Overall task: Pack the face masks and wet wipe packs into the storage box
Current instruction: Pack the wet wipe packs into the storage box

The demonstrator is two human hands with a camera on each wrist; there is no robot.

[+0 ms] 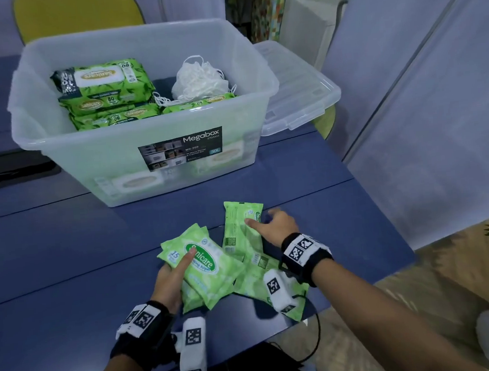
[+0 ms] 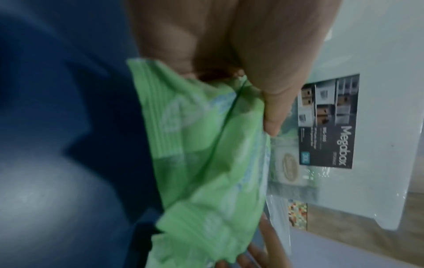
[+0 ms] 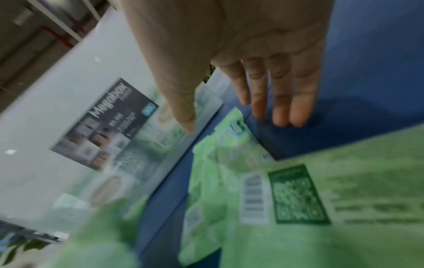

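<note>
My left hand (image 1: 176, 266) grips a small stack of green wet wipe packs (image 1: 205, 264) just above the blue table, thumb on top and fingers underneath; the left wrist view shows the thumb (image 2: 273, 123) pinching a pack (image 2: 206, 154). My right hand (image 1: 262, 217) is open over another small pack (image 1: 239, 229), thumb above it and fingers spread past its right edge. The right wrist view is blurred, with straight fingers (image 3: 284, 108) over the table. More small packs (image 1: 256, 281) lie under my right wrist. The clear storage box (image 1: 136, 164) holds large wipe packs (image 1: 103, 85) and white face masks (image 1: 200, 80).
The box's clear lid (image 1: 297, 87) lies behind it to the right. A yellow chair (image 1: 77, 11) stands beyond the table. The table's edge (image 1: 387, 226) runs diagonally at the right, with floor beyond. A black object with a cable (image 1: 252, 369) sits at the near edge.
</note>
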